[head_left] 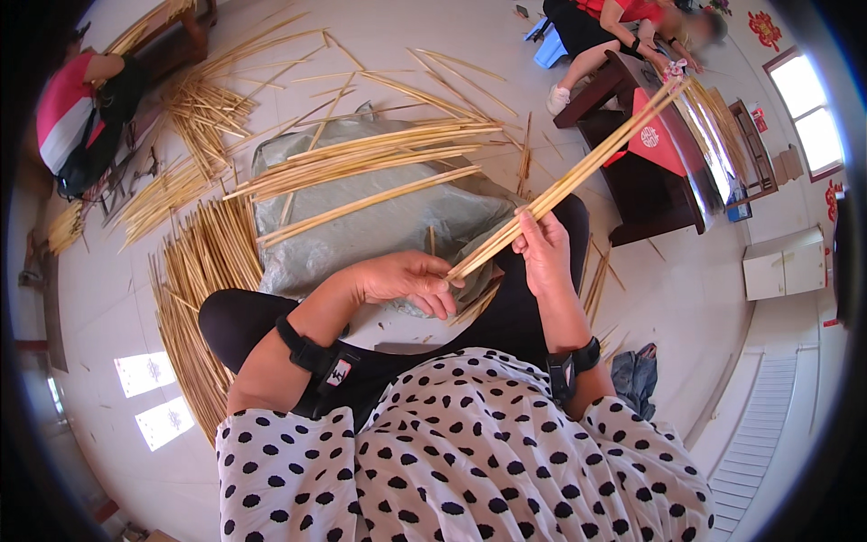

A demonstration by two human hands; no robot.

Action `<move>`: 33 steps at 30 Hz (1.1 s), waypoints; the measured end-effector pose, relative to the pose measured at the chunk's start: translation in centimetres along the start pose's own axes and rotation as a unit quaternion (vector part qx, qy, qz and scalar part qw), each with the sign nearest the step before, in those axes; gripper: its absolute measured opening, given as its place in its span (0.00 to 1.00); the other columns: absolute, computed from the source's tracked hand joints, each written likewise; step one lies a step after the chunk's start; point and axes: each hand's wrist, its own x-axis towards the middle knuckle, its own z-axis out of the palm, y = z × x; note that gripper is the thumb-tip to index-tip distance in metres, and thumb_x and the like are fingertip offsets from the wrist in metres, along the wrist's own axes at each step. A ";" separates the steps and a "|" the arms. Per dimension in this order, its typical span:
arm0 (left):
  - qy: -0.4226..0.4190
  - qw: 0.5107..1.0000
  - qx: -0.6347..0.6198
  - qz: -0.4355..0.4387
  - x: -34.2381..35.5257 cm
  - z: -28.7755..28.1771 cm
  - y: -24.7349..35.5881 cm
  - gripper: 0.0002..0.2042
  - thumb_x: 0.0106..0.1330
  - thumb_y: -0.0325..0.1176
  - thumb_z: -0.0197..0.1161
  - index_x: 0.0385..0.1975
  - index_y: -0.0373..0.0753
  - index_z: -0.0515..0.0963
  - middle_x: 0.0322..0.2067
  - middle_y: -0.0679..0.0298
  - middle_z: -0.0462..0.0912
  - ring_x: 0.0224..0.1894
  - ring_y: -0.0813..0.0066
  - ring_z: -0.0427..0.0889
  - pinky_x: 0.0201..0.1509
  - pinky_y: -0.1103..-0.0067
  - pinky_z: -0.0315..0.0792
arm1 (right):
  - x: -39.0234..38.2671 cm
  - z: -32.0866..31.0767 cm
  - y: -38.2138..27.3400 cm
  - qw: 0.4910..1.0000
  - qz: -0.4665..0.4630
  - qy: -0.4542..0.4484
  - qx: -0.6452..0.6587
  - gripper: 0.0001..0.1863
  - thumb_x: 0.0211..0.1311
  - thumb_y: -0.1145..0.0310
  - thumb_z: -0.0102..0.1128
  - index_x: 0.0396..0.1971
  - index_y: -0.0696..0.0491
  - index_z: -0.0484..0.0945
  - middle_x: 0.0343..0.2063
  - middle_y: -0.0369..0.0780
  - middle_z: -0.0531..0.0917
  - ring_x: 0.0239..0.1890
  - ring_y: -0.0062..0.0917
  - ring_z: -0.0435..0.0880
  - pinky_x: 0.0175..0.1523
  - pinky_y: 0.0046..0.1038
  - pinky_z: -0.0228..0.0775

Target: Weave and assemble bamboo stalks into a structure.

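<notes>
A small bunch of long, thin, straw-coloured stalks slants up and away to the right in front of me. My right hand is closed round it partway up, thumb on top. At its lower end, my left hand pinches the stalk ends between thumb and fingers; part of the grip is hidden. Beyond my hands, a grey-green plastic sheet covers a bulky heap. Loose stalks lie across that sheet.
A thick pile of stalks lies by my left knee, with more scattered on the far floor. Two other people sit at far left and far right. A dark wooden table and a crumpled blue cloth are to my right.
</notes>
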 end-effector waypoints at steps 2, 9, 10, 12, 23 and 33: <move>0.005 1.000 -0.003 0.002 0.2 -0.1 -0.4 0.23 0.66 0.44 0.56 0.54 0.34 0.67 0.40 0.53 0.79 0.43 0.68 0.80 0.48 0.76 0.73 | -0.1 -0.1 0.1 1.000 -0.006 0.014 0.008 0.07 0.63 0.70 0.56 0.35 0.58 0.75 0.20 0.31 0.72 0.20 0.11 0.68 0.26 0.16 0.62; 0.048 0.998 -0.040 0.022 0.7 -0.3 -0.8 0.19 0.67 0.39 0.54 0.52 0.33 0.68 0.39 0.54 0.80 0.41 0.69 0.80 0.46 0.77 0.73 | -0.3 -0.2 0.2 0.999 -0.035 0.039 0.004 0.06 0.62 0.71 0.57 0.34 0.58 0.75 0.20 0.31 0.73 0.20 0.12 0.69 0.25 0.16 0.63; 0.062 0.997 -0.037 0.024 0.8 -0.4 -0.7 0.19 0.67 0.39 0.54 0.52 0.33 0.68 0.38 0.55 0.80 0.40 0.69 0.80 0.46 0.77 0.73 | -0.3 -0.4 0.0 0.998 -0.040 0.043 0.003 0.06 0.62 0.70 0.57 0.34 0.58 0.75 0.21 0.31 0.73 0.20 0.12 0.69 0.25 0.16 0.63; 0.069 0.997 0.012 0.023 0.9 -0.5 -0.3 0.18 0.66 0.37 0.55 0.50 0.32 0.70 0.37 0.55 0.80 0.39 0.70 0.80 0.46 0.78 0.73 | -0.2 -0.7 0.0 0.999 -0.032 0.042 -0.008 0.06 0.62 0.70 0.57 0.34 0.57 0.75 0.21 0.31 0.72 0.20 0.11 0.69 0.25 0.16 0.64; 0.130 0.953 0.273 0.019 0.0 1.3 1.1 0.10 0.57 0.29 0.66 0.35 0.31 0.78 0.27 0.68 0.80 0.30 0.84 0.74 0.36 0.85 0.69 | -0.8 0.4 1.1 0.994 0.071 -0.079 -0.024 0.08 0.62 0.67 0.58 0.33 0.57 0.74 0.22 0.32 0.73 0.20 0.12 0.70 0.25 0.16 0.64; 0.071 0.991 0.108 0.027 -0.2 0.1 0.9 0.18 0.61 0.30 0.61 0.48 0.27 0.70 0.36 0.56 0.81 0.40 0.71 0.80 0.49 0.78 0.73 | -1.3 0.2 0.4 0.998 0.035 -0.031 -0.035 0.06 0.62 0.71 0.55 0.32 0.59 0.73 0.21 0.32 0.73 0.19 0.13 0.70 0.24 0.16 0.63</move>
